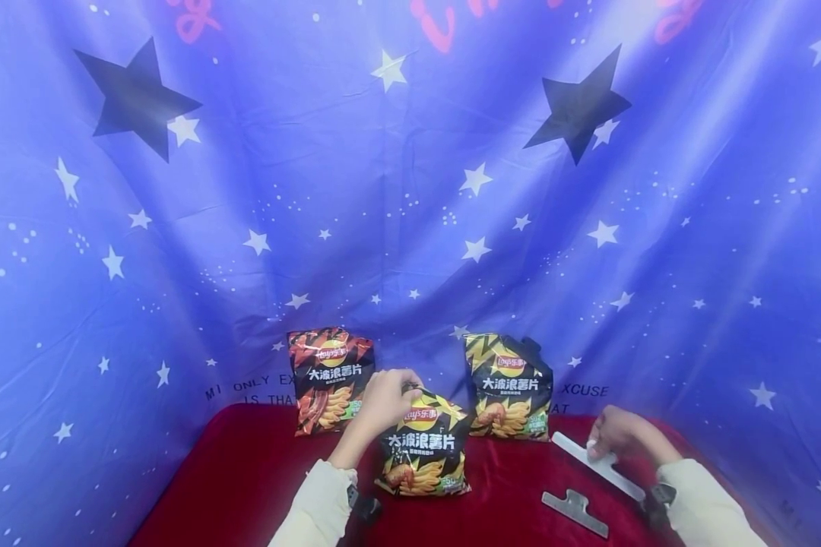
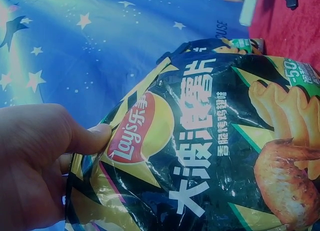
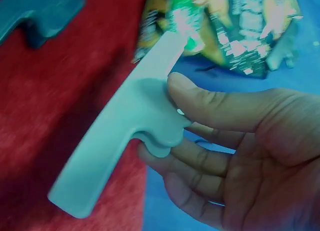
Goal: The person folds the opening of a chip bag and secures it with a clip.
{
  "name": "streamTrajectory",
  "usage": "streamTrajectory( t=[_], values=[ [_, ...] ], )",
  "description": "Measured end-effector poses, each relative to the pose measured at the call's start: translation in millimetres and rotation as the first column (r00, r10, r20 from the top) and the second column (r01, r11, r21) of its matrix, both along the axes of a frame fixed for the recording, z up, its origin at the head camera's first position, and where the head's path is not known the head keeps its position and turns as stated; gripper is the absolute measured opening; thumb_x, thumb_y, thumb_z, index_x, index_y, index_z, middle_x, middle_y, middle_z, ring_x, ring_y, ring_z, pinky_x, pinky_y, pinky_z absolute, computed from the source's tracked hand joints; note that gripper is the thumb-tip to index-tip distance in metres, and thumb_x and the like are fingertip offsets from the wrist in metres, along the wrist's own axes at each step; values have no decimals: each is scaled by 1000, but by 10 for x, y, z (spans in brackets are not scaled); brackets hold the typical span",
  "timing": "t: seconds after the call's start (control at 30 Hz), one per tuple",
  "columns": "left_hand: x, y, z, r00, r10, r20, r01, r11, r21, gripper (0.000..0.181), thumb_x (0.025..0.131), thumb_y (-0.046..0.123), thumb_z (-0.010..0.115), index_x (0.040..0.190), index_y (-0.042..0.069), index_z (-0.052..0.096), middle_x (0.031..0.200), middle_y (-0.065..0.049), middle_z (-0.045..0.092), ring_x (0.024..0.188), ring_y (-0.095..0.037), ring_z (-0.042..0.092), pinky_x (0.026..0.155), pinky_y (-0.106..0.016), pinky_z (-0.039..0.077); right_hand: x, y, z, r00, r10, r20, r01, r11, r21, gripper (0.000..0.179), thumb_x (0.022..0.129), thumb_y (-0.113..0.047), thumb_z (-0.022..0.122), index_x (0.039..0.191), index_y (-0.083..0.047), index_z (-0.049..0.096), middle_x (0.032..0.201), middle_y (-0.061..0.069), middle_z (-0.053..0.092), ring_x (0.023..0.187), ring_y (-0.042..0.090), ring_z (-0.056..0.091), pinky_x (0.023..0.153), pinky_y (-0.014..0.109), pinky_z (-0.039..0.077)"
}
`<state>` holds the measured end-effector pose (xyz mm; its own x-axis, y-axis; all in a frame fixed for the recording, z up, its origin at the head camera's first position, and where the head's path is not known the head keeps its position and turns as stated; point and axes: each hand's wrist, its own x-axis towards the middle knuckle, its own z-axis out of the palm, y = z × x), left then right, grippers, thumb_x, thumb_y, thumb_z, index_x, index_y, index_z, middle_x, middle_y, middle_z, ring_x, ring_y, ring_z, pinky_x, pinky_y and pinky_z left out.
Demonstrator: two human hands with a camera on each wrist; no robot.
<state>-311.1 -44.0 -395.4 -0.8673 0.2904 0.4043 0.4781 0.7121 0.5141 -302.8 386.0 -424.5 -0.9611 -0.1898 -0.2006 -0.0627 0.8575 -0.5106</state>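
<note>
Left fingers (image 2: 96,137) on top of the front "Lay's 乐事" bag (image 2: 205,151)

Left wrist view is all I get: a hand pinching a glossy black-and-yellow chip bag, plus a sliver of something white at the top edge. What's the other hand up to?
Observer: The right hand grips a long white plastic clip by its handle.
Visitor: Oh! Is every bag black and yellow?
Observer: No, a glossy red-and-black chip bag stands at the back, leftmost of the three bags in the head view.
</note>
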Motion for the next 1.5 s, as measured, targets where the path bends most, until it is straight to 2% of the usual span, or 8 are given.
streamTrajectory(
  t=[0.07, 0.2, 0.4, 0.67, 0.83, 1.03, 1.2, 1.5],
  values=[
    [-2, 2, -1, 1000, 2, 7, -2, 1000, 1, 4, 92, 16, 74, 94, 16, 76, 88, 2, 77, 71, -10, 58, 75, -32, 47, 4, -48, 57, 998, -54, 10, 55, 994, -89, 11, 76, 4, 80, 82, 6, 70, 71, 6, 69, 63, 16, 63, 62, 33, 58],
    [0, 2, 1, 1000, -2, 7, 2, 1000, 4, 4, 91, 16, 74, 94, 15, 76, 88, 3, 76, 68, -8, 56, 72, -30, 46, -17, -127, 166, 999, -28, -17, 24, 982, -187, 15, 83, 1, 76, 92, 11, 72, 74, 9, 73, 66, 16, 66, 63, 35, 59],
    [-14, -7, -14, 1000, -14, 13, 14, 1000, 10, 5, 91, 17, 74, 94, 14, 76, 87, 3, 76, 69, -8, 56, 72, -30, 47, -51, -283, 301, 999, 33, -26, -40, 917, -396, 34, 91, -7, 72, 115, 17, 65, 89, 13, 77, 76, 15, 69, 71, 37, 59],
    [-26, -22, -38, 999, -27, 44, 26, 999, 28, 4, 92, 17, 73, 95, 14, 76, 83, 5, 74, 64, -7, 52, 70, -28, 45, -103, -657, 470, 992, -25, -127, -47, 847, -529, 45, 96, -12, 69, 129, 16, 58, 98, 15, 77, 75, 11, 68, 67, 29, 58],
    [-17, -33, -42, 998, -37, 47, 35, 999, 40, 4, 92, 16, 74, 94, 13, 76, 80, 5, 73, 60, -7, 49, 66, -26, 43, -114, -900, 578, 978, -19, -207, -95, 847, -524, 43, 96, -11, 69, 130, 14, 59, 107, 25, 75, 75, 12, 68, 69, 33, 60],
    [-11, -33, -38, 998, -42, 41, 40, 998, 48, 4, 92, 15, 74, 94, 13, 76, 84, 4, 75, 62, -6, 50, 67, -26, 44, -135, -1157, 682, 959, -15, -284, -127, 870, -476, 37, 94, -9, 70, 123, 13, 64, 112, 29, 72, 80, 20, 71, 73, 39, 62],
    [-10, -21, -31, 998, -38, 42, 35, 997, 62, 3, 92, 15, 74, 94, 14, 76, 87, 3, 76, 65, -6, 53, 70, -28, 47, -134, -1352, 719, 937, -8, -350, -152, 892, -425, 33, 89, -2, 72, 116, 16, 66, 107, 33, 72, 85, 32, 74, 77, 44, 63],
    [-17, -16, -41, 999, -29, 39, 26, 997, 69, 4, 91, 14, 74, 93, 17, 76, 91, 2, 77, 70, -7, 56, 74, -30, 49, -162, -1618, 700, 911, 0, -413, -158, 924, -348, 20, 82, 2, 76, 100, 11, 75, 96, 27, 76, 81, 29, 74, 71, 37, 62]
  ],
)
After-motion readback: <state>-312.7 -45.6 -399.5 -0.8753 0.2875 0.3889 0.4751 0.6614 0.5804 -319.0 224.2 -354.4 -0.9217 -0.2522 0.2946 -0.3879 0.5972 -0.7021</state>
